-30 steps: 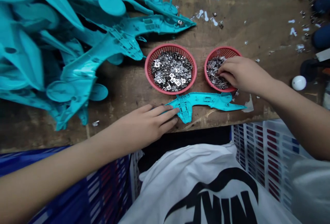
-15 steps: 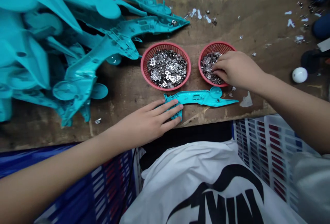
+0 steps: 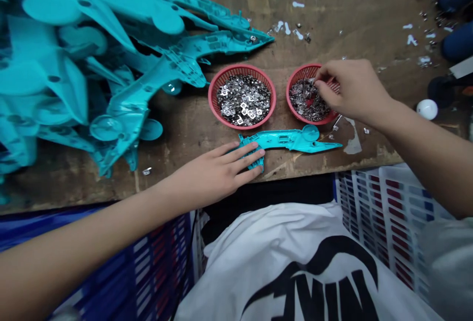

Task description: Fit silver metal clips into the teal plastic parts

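The left hand (image 3: 218, 166) lies flat, its grip open and the fingers spread, with the fingertips resting on the forked end of a teal moulded plastic part (image 3: 291, 140). The part sits on the bench (image 3: 343, 16) under those fingers, and its long tapered tip points off to the right. The right hand (image 3: 349, 87) has a narrow grip, its fingertips bunched down into a red plastic basket (image 3: 290, 95) of small stamped metal pieces (image 3: 306, 104) (whether one is pinched between them, I cannot tell). That basket stands just behind the teal part. A few loose metal bits (image 3: 337, 123) lie beside its rim.

Left of the right grip, a second red basket (image 3: 211, 95) holds a heap of similar metal pieces (image 3: 244, 100). Farther left, a large pile of teal plastic parts (image 3: 55, 75) spreads over the bench. Beyond the hands, white plastic scraps (image 3: 297, 34) are scattered on the wood. Below the bench edge are plastic crates (image 3: 388, 212).
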### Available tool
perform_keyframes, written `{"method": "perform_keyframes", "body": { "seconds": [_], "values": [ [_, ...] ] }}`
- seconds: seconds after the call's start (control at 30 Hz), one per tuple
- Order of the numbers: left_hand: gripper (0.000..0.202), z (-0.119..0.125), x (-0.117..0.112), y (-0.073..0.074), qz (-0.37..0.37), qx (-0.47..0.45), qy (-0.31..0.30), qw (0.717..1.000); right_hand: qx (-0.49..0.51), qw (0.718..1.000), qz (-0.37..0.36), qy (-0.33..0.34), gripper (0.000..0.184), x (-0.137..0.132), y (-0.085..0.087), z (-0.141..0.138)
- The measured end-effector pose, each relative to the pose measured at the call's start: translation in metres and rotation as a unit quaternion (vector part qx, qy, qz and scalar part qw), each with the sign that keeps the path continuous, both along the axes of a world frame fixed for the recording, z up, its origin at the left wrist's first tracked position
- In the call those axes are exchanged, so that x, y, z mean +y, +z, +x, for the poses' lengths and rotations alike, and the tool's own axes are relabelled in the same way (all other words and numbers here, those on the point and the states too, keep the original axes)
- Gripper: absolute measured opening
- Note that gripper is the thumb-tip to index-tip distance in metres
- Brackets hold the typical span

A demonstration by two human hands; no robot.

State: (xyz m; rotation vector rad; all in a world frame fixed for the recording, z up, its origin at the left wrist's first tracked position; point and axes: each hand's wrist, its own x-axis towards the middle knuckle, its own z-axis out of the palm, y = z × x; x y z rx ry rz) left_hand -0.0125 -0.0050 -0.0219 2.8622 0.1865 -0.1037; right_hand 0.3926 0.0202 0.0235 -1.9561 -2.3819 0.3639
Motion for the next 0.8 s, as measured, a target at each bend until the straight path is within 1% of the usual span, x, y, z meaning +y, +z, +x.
{"method": "perform_keyframes", "body": {
  "seconds": [0.07, 0.17, 0.27, 0.33, 0.4, 0.47, 0.5, 0.6, 0.7, 0.73, 0.8],
  "values": [
    [0.053, 0.001, -0.001, 0.001, -0.001, 0.009, 0.0, 1.0, -0.022, 1.0, 0.006, -0.009, 0.038, -0.002, 0.003, -0.001],
    [0.054, 0.001, -0.002, 0.001, 0.015, 0.037, -0.007, 0.999, -0.063, 0.997, 0.004, -0.047, 0.036, -0.006, 0.009, 0.002],
    [0.054, -0.001, -0.003, 0.001, 0.023, 0.045, -0.007, 0.999, -0.108, 0.991, -0.013, -0.072, 0.035, -0.008, 0.022, 0.009],
    [0.052, -0.002, -0.002, 0.0, 0.018, 0.038, -0.005, 0.999, -0.155, 0.982, -0.063, -0.092, 0.03, -0.008, 0.034, 0.01],
    [0.052, -0.004, 0.0, -0.001, 0.002, 0.031, -0.002, 1.0, -0.171, 0.965, -0.154, -0.125, 0.022, -0.006, 0.044, 0.007],
    [0.052, -0.006, 0.002, -0.002, -0.017, 0.025, 0.001, 1.0, -0.12, 0.953, -0.231, -0.154, 0.021, -0.005, 0.049, 0.0],
    [0.052, -0.007, 0.004, -0.003, -0.024, 0.023, 0.002, 0.999, -0.081, 0.952, -0.247, -0.163, 0.022, -0.004, 0.049, -0.004],
    [0.054, -0.009, 0.007, -0.004, -0.033, 0.02, -0.001, 0.999, 0.023, 0.957, -0.231, -0.176, 0.023, -0.004, 0.042, -0.013],
    [0.055, -0.01, 0.007, -0.004, -0.033, 0.016, 0.0, 0.999, 0.079, 0.957, -0.218, -0.176, 0.02, -0.004, 0.032, -0.013],
    [0.055, -0.01, 0.007, -0.005, -0.033, 0.013, 0.001, 0.999, 0.085, 0.958, -0.21, -0.176, 0.019, -0.004, 0.031, -0.01],
    [0.055, -0.011, 0.007, -0.005, -0.033, 0.004, 0.0, 0.999, 0.06, 0.969, -0.168, -0.169, 0.017, -0.003, 0.032, -0.002]
  ]
}}
